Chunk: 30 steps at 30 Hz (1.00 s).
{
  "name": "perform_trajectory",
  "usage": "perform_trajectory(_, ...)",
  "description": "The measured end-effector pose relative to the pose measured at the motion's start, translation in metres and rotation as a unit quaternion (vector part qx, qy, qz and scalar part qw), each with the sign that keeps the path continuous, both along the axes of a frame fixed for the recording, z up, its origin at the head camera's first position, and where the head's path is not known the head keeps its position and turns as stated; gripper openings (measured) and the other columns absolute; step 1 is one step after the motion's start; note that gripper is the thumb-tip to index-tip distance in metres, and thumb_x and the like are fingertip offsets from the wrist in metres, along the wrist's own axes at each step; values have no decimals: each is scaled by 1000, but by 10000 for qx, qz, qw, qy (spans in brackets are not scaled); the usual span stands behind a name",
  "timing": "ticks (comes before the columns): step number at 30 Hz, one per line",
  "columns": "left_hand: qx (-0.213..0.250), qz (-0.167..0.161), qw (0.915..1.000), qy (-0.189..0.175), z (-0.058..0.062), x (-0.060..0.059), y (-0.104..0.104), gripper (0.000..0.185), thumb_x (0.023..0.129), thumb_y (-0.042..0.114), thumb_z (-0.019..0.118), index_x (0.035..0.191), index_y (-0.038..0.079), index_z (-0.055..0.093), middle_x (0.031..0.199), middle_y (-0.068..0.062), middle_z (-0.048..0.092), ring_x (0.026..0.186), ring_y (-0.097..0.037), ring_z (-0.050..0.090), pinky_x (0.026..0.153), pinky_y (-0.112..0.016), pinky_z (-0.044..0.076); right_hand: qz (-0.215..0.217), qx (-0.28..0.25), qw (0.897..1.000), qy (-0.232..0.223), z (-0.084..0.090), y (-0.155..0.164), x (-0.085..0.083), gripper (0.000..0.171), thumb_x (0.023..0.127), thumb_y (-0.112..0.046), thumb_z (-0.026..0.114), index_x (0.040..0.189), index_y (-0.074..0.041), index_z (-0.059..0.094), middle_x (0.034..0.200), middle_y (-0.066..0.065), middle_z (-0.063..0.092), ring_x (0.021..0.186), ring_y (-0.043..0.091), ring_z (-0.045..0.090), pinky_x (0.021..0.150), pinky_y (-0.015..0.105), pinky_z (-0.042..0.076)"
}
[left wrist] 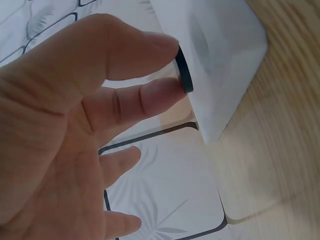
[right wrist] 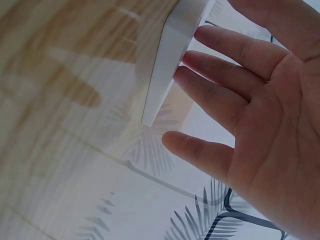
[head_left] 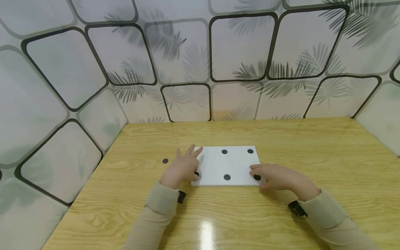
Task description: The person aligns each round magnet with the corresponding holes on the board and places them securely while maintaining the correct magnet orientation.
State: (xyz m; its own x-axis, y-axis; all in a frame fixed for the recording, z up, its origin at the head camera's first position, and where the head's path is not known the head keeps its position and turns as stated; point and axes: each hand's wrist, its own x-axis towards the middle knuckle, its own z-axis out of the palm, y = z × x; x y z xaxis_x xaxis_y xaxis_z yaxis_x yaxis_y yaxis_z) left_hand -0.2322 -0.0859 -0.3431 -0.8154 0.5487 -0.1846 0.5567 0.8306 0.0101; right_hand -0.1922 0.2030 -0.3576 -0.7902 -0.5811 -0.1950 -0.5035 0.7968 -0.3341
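Head camera first: I see a flat white rectangular board (head_left: pixel 226 166) lying on the light wooden table (head_left: pixel 312 146), with small round black discs (head_left: pixel 224 151) already on it, and one loose black disc (head_left: pixel 165 160) on the wood to its left. I judge the placing to be well advanced but not finished. The left hand (head_left: pixel 182 168) is at the board's near-left corner, the right hand (head_left: pixel 279 178) at its near-right corner. From the left wrist, thumb and forefinger pinch a black disc (left wrist: pixel 184 70) against the board. From the right wrist, the fingers (right wrist: pixel 225 75) are straight and loose beside the board's edge (right wrist: pixel 165 70), holding nothing.
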Motion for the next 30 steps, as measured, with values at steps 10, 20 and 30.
perform_trajectory(10, -58, -70, 10000, 18, 0, 3, 5, 30, 72, 13, 67, 46, 15, 52, 145, -3, 20, 133, -26, 3, 96, -66, 9, 95, -68, 9999, 50, 1, 0, 1, 42, 73, -6, 68, 113, 3, 57, 127, 20, 45, 115, 36, 42, 92, 48, 36)
perform_trajectory(20, -86, 25, 9999, -131, -1, 5, 6, 30, 71, 12, 69, 47, 15, 52, 144, -5, 23, 133, -26, 7, 97, -65, 10, 48, -5, 10000, 16, 1, -1, 0, 43, 74, -7, 68, 115, 2, 56, 128, 18, 45, 116, 35, 42, 93, 47, 36)
perform_trajectory(30, -30, 60, 9999, -138, -2, 4, 6, 29, 72, 11, 69, 49, 13, 52, 143, -6, 24, 133, -25, 7, 97, -64, 10, 11, -65, 10000, 4, 3, -1, 1, 43, 74, -7, 68, 114, 2, 56, 127, 19, 45, 115, 35, 42, 93, 47, 36)
